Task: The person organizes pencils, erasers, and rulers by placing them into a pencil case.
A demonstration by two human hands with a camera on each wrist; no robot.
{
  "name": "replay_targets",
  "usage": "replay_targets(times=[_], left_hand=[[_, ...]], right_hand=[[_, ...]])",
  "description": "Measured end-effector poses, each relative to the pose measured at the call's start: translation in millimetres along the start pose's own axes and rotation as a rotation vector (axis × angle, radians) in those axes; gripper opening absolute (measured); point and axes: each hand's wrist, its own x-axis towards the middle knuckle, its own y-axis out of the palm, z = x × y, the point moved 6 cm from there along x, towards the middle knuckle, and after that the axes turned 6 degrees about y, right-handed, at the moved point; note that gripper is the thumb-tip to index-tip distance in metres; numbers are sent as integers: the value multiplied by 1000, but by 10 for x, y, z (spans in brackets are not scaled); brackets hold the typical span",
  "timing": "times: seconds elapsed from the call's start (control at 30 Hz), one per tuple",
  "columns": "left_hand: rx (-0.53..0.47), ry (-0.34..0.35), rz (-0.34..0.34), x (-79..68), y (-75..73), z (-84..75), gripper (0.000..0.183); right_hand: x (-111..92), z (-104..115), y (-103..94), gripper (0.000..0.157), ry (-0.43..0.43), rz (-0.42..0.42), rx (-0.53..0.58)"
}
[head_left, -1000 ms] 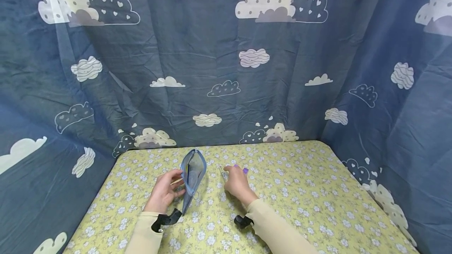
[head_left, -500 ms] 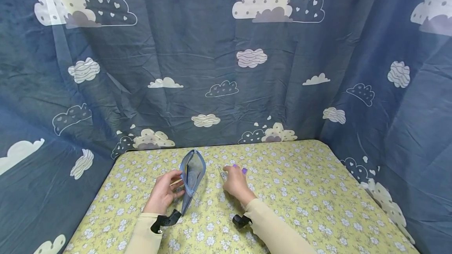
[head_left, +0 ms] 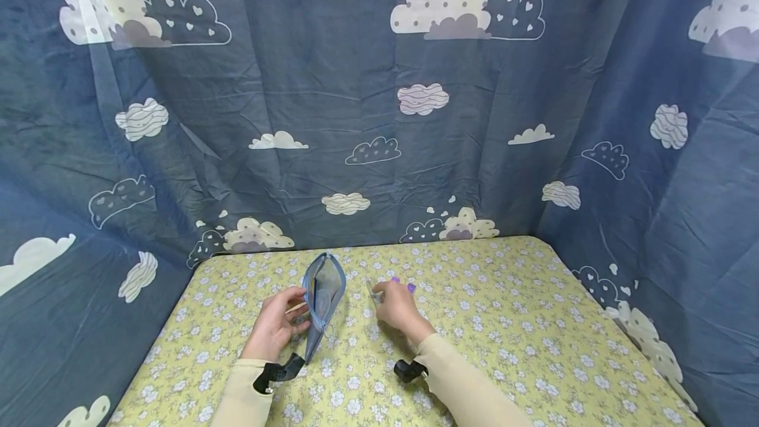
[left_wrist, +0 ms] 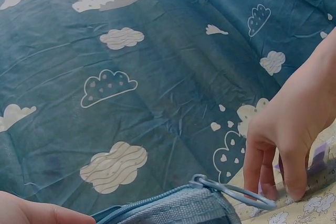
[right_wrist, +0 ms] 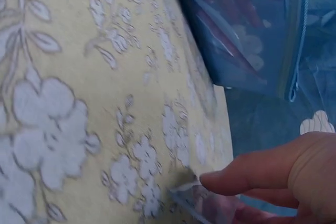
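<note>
My left hand (head_left: 275,325) holds a blue zip pouch (head_left: 325,288) by its left side, thumb at the rim and fingers along the wall. The pouch stands upright with its mouth spread. Slim items lie inside, seen through its clear wall in the right wrist view; their kind is hard to tell. To its right, my right hand (head_left: 400,308) reaches down to the tabletop and pinches a clear ruler (left_wrist: 315,178) with dark scale marks. In the right wrist view the thumb presses on the clear plastic edge (right_wrist: 197,195), with fingers behind it.
Purple pieces (head_left: 412,288) show just beyond my right hand, mostly hidden by it. A yellow flowered cloth (head_left: 504,341) covers the table. Dark blue cloud-print curtains (head_left: 332,97) rise at the back and both sides. A zip pull ring (left_wrist: 239,195) hangs from the pouch's end.
My right hand has shifted very slightly, its fingertips a little nearer to me. The left hand and the pouch stay in place.
</note>
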Motion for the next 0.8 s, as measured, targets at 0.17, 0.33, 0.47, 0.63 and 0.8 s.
replay_targets(times=[0.17, 0.33, 0.47, 0.63, 0.8], left_hand=[[16, 14, 5, 6, -4, -6, 15], [9, 13, 0, 1, -19, -7, 16], [16, 18, 2, -12, -19, -11, 15], [13, 12, 1, -20, -16, -11, 15], [-17, -13, -9, -26, -9, -22, 18]], right_hand=[[2, -45, -47, 57, 1, 79, 59], [-16, -49, -112, 55, -1, 137, 163], [-29, -64, -109, 56, 20, 194, 239], [-46, -79, -117, 59, 53, 228, 320], [-71, -77, -130, 57, 75, 248, 384]])
